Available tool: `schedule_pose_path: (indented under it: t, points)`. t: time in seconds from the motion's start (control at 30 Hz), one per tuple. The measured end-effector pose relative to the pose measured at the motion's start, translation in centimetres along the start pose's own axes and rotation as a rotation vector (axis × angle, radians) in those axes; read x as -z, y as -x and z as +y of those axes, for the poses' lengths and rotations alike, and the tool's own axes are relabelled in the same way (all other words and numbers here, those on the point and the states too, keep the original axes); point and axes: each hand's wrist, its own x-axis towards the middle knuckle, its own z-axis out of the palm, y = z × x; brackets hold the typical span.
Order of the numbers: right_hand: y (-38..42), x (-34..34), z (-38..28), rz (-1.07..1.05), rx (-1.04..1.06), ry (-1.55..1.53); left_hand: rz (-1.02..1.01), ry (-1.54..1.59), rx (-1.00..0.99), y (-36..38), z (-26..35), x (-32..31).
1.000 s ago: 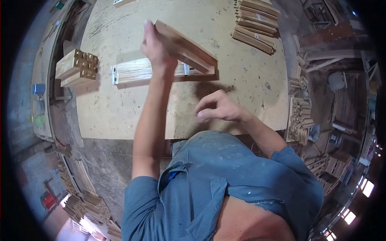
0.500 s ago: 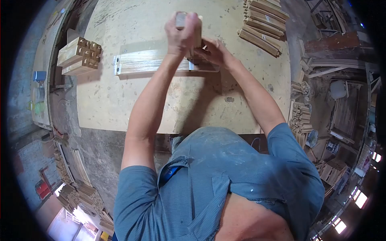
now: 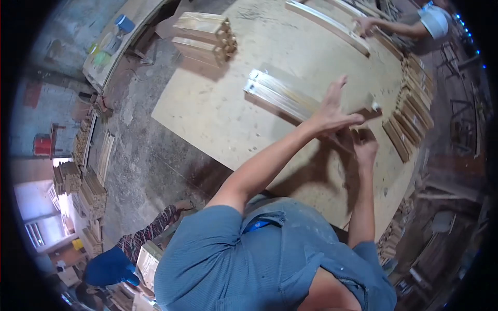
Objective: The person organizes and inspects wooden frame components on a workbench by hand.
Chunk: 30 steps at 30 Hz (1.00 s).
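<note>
My left hand [image 3: 331, 114] is open, its fingers spread over the right end of a bundle of pale wooden slats [image 3: 282, 96]. The bundle lies flat on the table with a shiny, clear-looking wrap around it. My right hand [image 3: 365, 146] is closed, with its fingers curled by the same end. What those fingers hold is hidden. Just beyond both hands is a small brown block-like piece with a white tip [image 3: 375, 107], partly covered and too blurred to name.
Stacked wooden blocks [image 3: 202, 39] stand at the table's [image 3: 207, 114] far left. Bundled slats [image 3: 407, 124] line its right edge. A co-worker's hand [image 3: 365, 25] is by long wooden strips [image 3: 332, 28] at the back. Another person in blue [image 3: 111, 267] is behind me at lower left.
My view has turned, so the table appears slanted. My left hand has let go of the upright block-like piece and spread its fingers. A co-worker's arm and another person have come into view.
</note>
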Motion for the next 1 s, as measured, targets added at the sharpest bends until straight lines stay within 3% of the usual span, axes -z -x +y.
schedule_pose_path:
  t: [0.07, 0.1, 0.17, 0.23, 0.3, 0.37, 0.47, 0.53, 0.57, 0.67, 0.7, 0.77, 0.8, 0.87, 0.9, 0.93, 1.0]
  points:
    - [2.3, -0.4, -5.6, 0.018, -0.096, -0.331, -0.023, -0.053, 0.137, 2.1, -1.1, 6.9]
    - [2.1, -2.0, -7.1, -0.095, 0.005, -0.430, 0.038, 0.075, 0.331, 3.8, -2.8, 10.3]
    - [0.4, -4.7, -14.0, -0.257, 0.134, -0.322, 0.214, 0.350, 0.660, 7.0, -3.3, 17.2]
    - [-3.3, -10.3, -21.0, -0.293, 0.324, -0.317, 0.298, 0.254, 0.553, 10.2, -6.0, 22.6]
    - [-6.9, -17.1, -27.8, -0.307, 0.458, -0.356, 0.293, 0.166, 0.596, 11.7, -5.0, 26.9]
    - [-10.2, -24.5, -33.2, -0.177, 0.602, -0.272, 0.294, 0.079, 0.644, 12.9, -4.2, 30.2]
    - [-12.9, -33.0, -36.7, -0.105, 0.587, -0.235, 0.289, 0.051, 0.734, 13.9, -4.0, 34.8]
    - [-13.4, -36.0, -37.6, 0.073, 0.499, -0.149, 0.330, -0.003, 0.743, 14.4, -4.5, 37.4]
    - [-13.7, -36.8, -37.4, 0.092, 0.432, -0.260, 0.373, 0.032, 0.767, 14.5, -4.9, 38.4]
    - [-12.7, -34.8, -37.7, -0.086, 0.431, -0.275, 0.429, 0.106, 0.812, 13.6, -5.7, 40.7]
    - [-12.2, -33.8, -37.9, -0.046, 0.462, -0.224, 0.453, 0.138, 0.778, 12.2, -5.5, 40.6]
    - [-10.8, -30.1, -38.3, -0.120, 0.418, -0.102, 0.344, 0.265, 0.848, 8.9, -5.9, 40.9]
    - [-9.5, -28.4, -37.7, -0.198, 0.375, 0.010, 0.370, 0.467, 0.817, 6.8, -6.6, 40.4]
    - [-5.8, -25.5, -34.9, -0.126, 0.366, 0.040, 0.386, 0.830, 0.745, 2.1, -8.2, 38.6]
    - [-3.6, -24.0, -33.3, -0.251, 0.308, 0.049, 0.379, 0.987, 0.700, -0.5, -8.4, 37.6]
    - [-2.5, -22.9, -31.9, -0.373, 0.250, 0.052, 0.348, 1.030, 0.568, -3.4, -6.8, 36.3]
    - [-2.3, -22.5, -29.0, -0.313, 0.256, 0.048, 0.374, 0.920, 0.652, -6.0, -5.8, 33.4]
